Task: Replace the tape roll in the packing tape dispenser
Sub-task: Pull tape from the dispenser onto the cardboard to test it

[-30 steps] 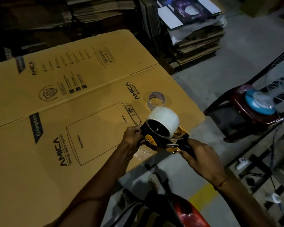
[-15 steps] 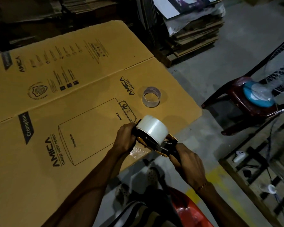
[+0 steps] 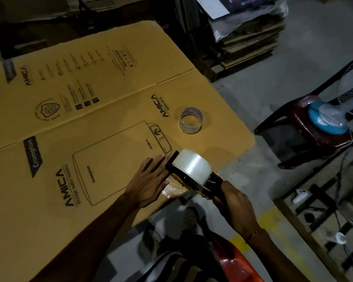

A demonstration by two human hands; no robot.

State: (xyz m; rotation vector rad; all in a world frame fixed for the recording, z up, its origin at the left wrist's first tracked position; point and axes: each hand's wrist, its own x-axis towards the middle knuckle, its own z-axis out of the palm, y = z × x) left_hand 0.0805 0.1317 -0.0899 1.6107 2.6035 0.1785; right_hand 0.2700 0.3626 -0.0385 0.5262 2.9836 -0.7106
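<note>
Tape roll [image 3: 192, 166], the full clear one, already sits on the hub of the packing tape dispenser [image 3: 194, 180], near the front edge of the flattened cardboard carton [image 3: 90, 129] that serves as the counter. The dispenser's front end is down against the cardboard, its black-and-yellow frame tilted back toward the person. The right hand [image 3: 235, 208] grips the handle, fingers clenched round it. The left hand [image 3: 149, 180] lies flat on the carton just beside the dispenser's nose, fingers straight and released, pressing the cardboard and grasping nothing. A crumpled scrap of clear film [image 3: 171, 190] lies under the dispenser at the carton's edge.

Farther out on the carton stands the spent tape core [image 3: 191, 120], well apart from the hands, which suggests the swap itself is done. The step in hand looks like a trial of the new roll: sticking the free end down and drawing tape. Whether the tape is threaded under the roller and past the blade cannot be told. The next move likely calls for a steady pull of the dispenser toward the body while the left hand pins the carton.

Beyond the carton, a chair [image 3: 306, 127] holds a fan [image 3: 332, 115].
</note>
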